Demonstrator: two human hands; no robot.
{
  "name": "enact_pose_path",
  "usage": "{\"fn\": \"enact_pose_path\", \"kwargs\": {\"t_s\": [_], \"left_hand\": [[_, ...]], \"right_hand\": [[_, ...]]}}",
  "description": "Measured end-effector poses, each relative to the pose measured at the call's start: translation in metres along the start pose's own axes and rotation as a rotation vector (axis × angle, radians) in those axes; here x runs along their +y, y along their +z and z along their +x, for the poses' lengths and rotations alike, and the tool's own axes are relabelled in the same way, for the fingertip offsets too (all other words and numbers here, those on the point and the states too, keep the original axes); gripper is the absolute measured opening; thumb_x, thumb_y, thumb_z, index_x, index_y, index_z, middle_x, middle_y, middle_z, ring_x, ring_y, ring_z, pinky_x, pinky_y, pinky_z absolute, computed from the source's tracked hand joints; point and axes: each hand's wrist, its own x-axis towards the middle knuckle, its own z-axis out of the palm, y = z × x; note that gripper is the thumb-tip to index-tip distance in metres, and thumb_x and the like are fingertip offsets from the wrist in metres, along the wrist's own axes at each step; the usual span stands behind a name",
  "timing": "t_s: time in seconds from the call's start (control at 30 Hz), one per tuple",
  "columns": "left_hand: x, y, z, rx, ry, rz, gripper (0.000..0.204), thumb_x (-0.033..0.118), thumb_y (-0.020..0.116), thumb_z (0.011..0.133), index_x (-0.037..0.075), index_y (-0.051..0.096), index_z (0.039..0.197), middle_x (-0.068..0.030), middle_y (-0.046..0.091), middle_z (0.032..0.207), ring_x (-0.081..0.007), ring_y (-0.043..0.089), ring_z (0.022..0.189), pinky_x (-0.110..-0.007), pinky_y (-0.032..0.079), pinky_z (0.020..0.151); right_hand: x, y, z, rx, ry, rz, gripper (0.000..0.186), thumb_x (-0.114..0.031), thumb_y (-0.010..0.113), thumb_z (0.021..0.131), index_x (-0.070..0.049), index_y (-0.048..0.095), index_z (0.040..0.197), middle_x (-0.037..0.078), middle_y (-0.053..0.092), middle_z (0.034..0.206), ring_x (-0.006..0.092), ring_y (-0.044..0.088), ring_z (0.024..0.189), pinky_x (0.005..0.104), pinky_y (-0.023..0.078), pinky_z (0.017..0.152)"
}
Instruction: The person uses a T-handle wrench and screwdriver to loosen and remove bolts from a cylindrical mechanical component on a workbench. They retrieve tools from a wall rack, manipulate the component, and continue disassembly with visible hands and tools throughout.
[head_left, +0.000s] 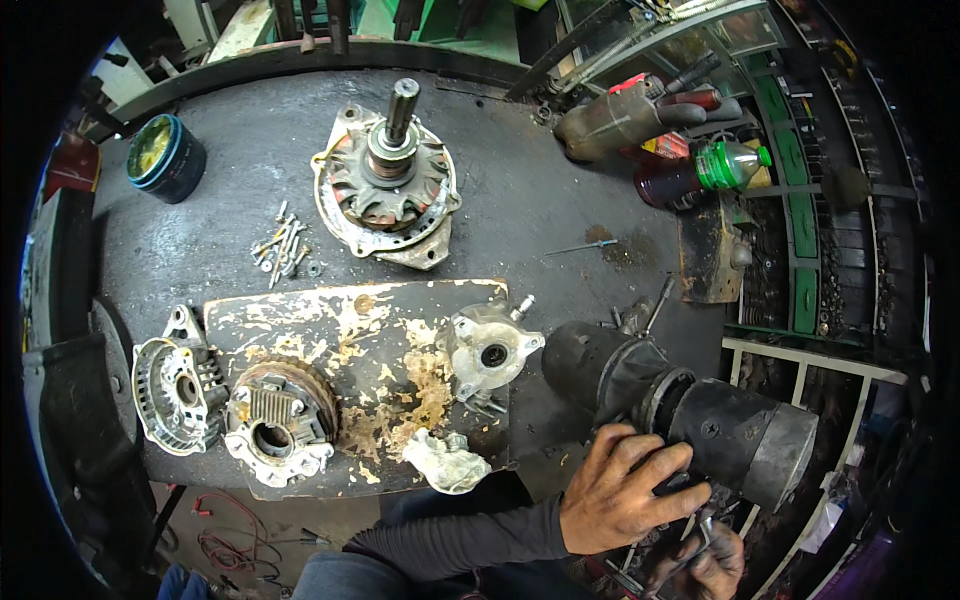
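Observation:
A black cylindrical motor [735, 430] lies across the right corner of the bench. Against its lower edge is my left hand [625, 490], fingers bent over the motor's near side, thumb hidden beneath. Just below, my right hand [712, 570] is curled round a shiny metal tool [706, 528], whose kind is hard to make out. The left fingertips come close to this tool's upper end. Left of the motor, a silver end housing [490, 352] with a round bore sits on a worn board. A crumpled whitish rag [446, 462] lies at the board's front edge.
Farther back stands an alternator half with fan and upright shaft [385, 180], beside loose bolts [284, 246]. Two more housings [178, 385] are at left. A grease tub [166, 160], a bottle [705, 172] and a holder of tools [615, 120] stand farther off.

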Motion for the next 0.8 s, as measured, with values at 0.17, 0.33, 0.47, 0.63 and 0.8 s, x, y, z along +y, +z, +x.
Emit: {"fn": "enact_pose_path", "kwargs": {"t_s": [0.17,0.33,0.47,0.63,0.8], "left_hand": [[0.002,-0.001,-0.001,-0.011,-0.024,-0.006,0.030,0.027,0.071,0.086,0.034,0.075,0.115,0.0001,0.060,0.122,-0.0236,0.050,0.109,-0.047,0.045,0.097],[0.004,-0.002,0.001,-0.001,-0.038,0.013,0.029,0.027,0.072,0.084,0.035,0.075,0.112,0.0006,0.060,0.120,-0.0229,0.050,0.109,-0.046,0.046,0.096],[0.002,-0.004,0.005,-0.026,-0.018,0.058,0.028,0.028,0.074,0.081,0.034,0.075,0.109,0.0016,0.059,0.118,-0.0224,0.049,0.107,-0.045,0.046,0.092],[-0.001,-0.007,0.008,-0.027,0.029,0.046,0.036,0.029,0.078,0.073,0.032,0.076,0.109,-0.0016,0.058,0.114,-0.0250,0.050,0.102,-0.044,0.045,0.085],[0.000,-0.009,0.007,-0.082,0.014,0.044,0.037,0.028,0.079,0.078,0.033,0.074,0.115,-0.0042,0.056,0.119,-0.0259,0.049,0.108,-0.047,0.045,0.091]], "right_hand": [[0.006,0.029,-0.002,-0.039,0.071,0.328,0.028,-0.019,0.060,0.103,0.005,0.053,0.116,0.030,0.067,0.091,0.0409,0.071,0.077,0.0504,0.061,0.068],[0.023,0.057,-0.004,0.014,0.032,0.570,0.025,-0.021,0.057,0.105,-0.001,0.050,0.119,0.023,0.065,0.098,0.0374,0.068,0.094,0.0516,0.060,0.081],[0.003,0.054,0.007,0.035,0.056,0.406,0.030,-0.026,0.068,0.096,0.000,0.057,0.105,0.017,0.065,0.084,0.0264,0.063,0.068,0.0432,0.054,0.065],[-0.059,-0.020,0.029,0.222,0.202,-0.509,0.053,-0.025,0.086,0.085,0.006,0.066,0.123,0.015,0.076,0.098,0.0219,0.073,0.088,0.0345,0.058,0.084],[-0.044,-0.053,0.018,0.029,0.080,-0.386,0.047,-0.024,0.085,0.086,0.007,0.069,0.119,0.016,0.077,0.100,0.0222,0.073,0.090,0.0363,0.058,0.085]]}}
